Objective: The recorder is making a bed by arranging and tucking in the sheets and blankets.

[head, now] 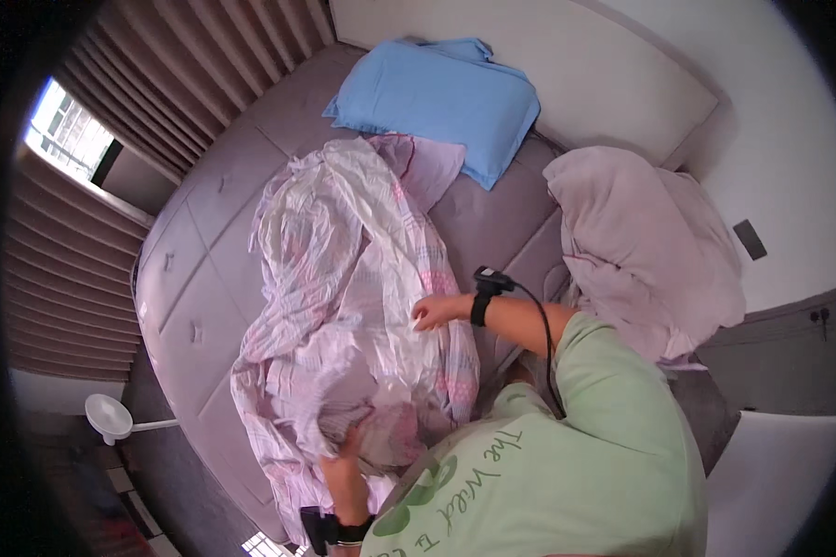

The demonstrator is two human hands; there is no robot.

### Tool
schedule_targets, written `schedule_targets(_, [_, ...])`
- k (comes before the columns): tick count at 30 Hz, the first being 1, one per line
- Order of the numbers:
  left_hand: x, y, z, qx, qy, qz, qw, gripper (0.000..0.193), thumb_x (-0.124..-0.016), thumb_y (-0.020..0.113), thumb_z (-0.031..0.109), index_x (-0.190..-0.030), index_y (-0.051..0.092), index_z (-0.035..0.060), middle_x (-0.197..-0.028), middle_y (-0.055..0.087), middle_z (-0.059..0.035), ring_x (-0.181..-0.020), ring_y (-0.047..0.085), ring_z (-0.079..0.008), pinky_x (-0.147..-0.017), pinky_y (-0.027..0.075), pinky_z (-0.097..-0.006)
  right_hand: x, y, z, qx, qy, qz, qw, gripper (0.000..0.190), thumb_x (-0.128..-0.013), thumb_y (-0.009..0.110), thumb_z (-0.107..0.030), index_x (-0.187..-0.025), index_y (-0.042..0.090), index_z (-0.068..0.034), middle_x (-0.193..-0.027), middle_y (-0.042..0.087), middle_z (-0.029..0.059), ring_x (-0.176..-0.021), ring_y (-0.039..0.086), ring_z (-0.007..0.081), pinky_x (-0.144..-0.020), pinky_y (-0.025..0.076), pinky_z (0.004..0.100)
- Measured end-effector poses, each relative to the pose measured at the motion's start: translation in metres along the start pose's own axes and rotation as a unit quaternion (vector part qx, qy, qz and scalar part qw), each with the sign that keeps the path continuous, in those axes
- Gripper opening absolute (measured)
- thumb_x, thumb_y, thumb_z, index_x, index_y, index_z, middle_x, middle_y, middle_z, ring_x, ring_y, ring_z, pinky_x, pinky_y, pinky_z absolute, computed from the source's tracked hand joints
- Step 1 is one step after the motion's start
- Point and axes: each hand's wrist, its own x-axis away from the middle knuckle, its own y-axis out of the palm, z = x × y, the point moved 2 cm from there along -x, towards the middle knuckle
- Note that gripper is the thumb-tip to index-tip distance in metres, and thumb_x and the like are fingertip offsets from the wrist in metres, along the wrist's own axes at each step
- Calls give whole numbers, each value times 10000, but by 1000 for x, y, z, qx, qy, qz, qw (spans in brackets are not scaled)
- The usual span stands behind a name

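A pink, white and grey patterned bed cover (348, 292) lies crumpled over a bare mattress (230, 209). My right hand (440, 312) is closed on the white edge of the cover at its right side, with a strapped device on the wrist. Lower down, my left hand (348, 449) reaches into the bunched fabric near my body; its fingers are hidden by folds, so I cannot tell whether it grips. A pale lilac cloth (435, 167) sticks out beyond the cover's far end.
Blue pillows (439, 104) lie against the headboard (564, 63). A heaped pale pink blanket (641, 237) is at the right. Brown curtains (202, 76) hang at the left, near a white round-headed stand (109, 416). A white surface (773, 480) stands at the lower right.
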Motion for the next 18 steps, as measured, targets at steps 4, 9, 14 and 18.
schedule_targets(4, [-32,117,34,-26,-108,-7,994,413,-757,596,64,-1139,471,-34,-1082,540,-109,-982,501,-230,-860,372,-308,-10,-181,74,-72,23,191,979,473,-700,684,-349,-1013,534,-27,-815,569,47,-683,540,136,-579,446,245])
schedule_targets(9, [-76,221,8,102,-216,-13,971,450,-721,620,29,-1140,469,-35,-1082,547,-125,-989,510,-234,-875,367,-298,3,-421,183,-16,15,524,852,773,-620,706,-462,-1141,453,50,-1126,504,215,-1007,508,339,-856,404,380])
schedule_targets(14, [-83,258,12,29,-321,8,947,578,-716,635,159,-1225,408,5,-1193,476,-154,-1063,416,-285,-878,320,-295,-7,-497,232,-99,48,576,810,958,-588,741,-447,-1254,284,67,-1251,383,238,-1145,400,334,-943,341,362])
schedule_targets(18, [-104,287,33,-15,-308,45,950,499,-746,572,120,-1194,419,-37,-1164,491,-147,-1022,449,-287,-867,338,-307,-27,-536,243,-235,-56,566,789,1038,-586,752,-431,-1295,185,70,-1259,368,227,-1140,399,309,-937,342,371])
